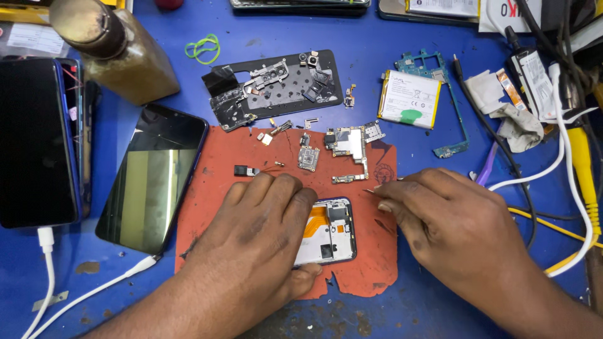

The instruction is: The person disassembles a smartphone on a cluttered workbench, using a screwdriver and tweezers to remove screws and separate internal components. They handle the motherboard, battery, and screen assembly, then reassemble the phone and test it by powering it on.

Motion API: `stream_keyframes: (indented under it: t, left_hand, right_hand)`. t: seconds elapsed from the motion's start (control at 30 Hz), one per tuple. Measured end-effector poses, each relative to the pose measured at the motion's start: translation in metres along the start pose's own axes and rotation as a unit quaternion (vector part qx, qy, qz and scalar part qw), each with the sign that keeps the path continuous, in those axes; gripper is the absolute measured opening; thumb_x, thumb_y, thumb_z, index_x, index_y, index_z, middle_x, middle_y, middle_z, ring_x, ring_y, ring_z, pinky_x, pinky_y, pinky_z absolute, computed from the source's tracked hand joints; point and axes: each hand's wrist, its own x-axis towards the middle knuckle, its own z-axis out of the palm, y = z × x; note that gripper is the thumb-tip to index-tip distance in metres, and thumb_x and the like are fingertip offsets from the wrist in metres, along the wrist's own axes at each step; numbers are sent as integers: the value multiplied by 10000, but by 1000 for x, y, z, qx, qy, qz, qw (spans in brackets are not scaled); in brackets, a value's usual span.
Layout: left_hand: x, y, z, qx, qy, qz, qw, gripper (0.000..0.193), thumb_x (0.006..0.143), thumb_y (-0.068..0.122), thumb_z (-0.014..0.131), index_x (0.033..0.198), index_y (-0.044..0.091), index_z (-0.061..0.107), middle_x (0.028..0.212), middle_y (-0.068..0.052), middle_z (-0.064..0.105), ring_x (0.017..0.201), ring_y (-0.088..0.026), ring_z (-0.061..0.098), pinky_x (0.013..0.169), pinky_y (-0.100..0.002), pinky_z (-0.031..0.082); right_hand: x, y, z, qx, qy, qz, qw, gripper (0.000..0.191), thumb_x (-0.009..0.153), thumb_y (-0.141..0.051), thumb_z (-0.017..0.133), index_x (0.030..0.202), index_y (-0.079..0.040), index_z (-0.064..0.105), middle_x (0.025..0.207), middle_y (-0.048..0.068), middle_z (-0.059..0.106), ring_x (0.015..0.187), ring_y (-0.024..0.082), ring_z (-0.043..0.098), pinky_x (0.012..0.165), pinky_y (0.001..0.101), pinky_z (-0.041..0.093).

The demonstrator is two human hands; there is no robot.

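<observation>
My left hand (pixel 264 235) lies over an opened phone body (pixel 330 232) on a red-orange work mat (pixel 370 270), gripping it with the thumb under its near edge. An orange flex strip shows inside the phone. My right hand (pixel 449 229) hovers just right of the phone and pinches a thin metal tool (pixel 372 191) whose tip points left toward the phone's top edge. Small circuit boards (pixel 348 147) and loose parts (pixel 308 158) lie on the mat above the hands.
A black phone back panel (pixel 273 88) with parts on it, a battery (pixel 409 98) and teal frame (pixel 461 125) lie beyond the mat. Two phones (pixel 154 179) (pixel 38 141) rest at left with white cables (pixel 47 276). A brass bottle (pixel 113 47) stands far left; cables (pixel 581 169) run at right.
</observation>
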Motion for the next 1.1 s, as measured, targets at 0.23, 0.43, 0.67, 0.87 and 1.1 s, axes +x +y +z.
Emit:
stream_keyframes:
  t: [0.23, 0.43, 0.67, 0.87, 1.1]
  left_hand:
    - [5, 4, -11, 6, 21, -4, 1000, 706, 627, 308, 826, 1194, -44, 594, 1080, -157, 580, 1035, -322, 559, 859, -447, 455]
    - [5, 4, -12, -2, 19, -4, 1000, 718, 651, 313, 816, 1225, -55, 592, 1120, -169, 587, 1055, -329, 557, 884, -446, 455]
    - [3, 1, -9, -13, 22, -8, 1000, 720, 677, 366, 810, 1221, -54, 598, 1173, -186, 590, 1098, -348, 549, 931, -455, 447]
    - [2, 0, -11, -36, 25, -20, 999, 723, 699, 379, 821, 1244, -38, 595, 1187, -183, 597, 1116, -358, 552, 967, -455, 447]
    - [1, 2, -23, -125, 40, -28, 991, 649, 747, 325, 846, 1234, 10, 554, 1124, -173, 626, 1067, -372, 586, 923, -461, 470]
  right_hand:
    - [1, -1, -1, 11, -16, 2, 1000, 211, 755, -159, 813, 952, -99, 766, 792, 77, 687, 697, 274, 676, 606, 395, 545]
    - [1, -1, 0, 0, -33, 1, 999, 225, 746, -167, 811, 958, -107, 765, 774, 78, 678, 687, 274, 671, 604, 396, 544]
    - [1, 1, 1, -7, -40, -8, 999, 216, 761, -181, 799, 960, -105, 759, 807, 72, 686, 717, 279, 678, 623, 400, 551]
    - [1, 2, 2, 0, -56, 1, 998, 248, 765, -172, 782, 1005, -110, 767, 832, 72, 692, 738, 284, 686, 623, 402, 553]
    - [1, 3, 1, 2, -44, -17, 999, 230, 773, -148, 775, 997, -98, 755, 856, 85, 698, 773, 291, 690, 658, 401, 558]
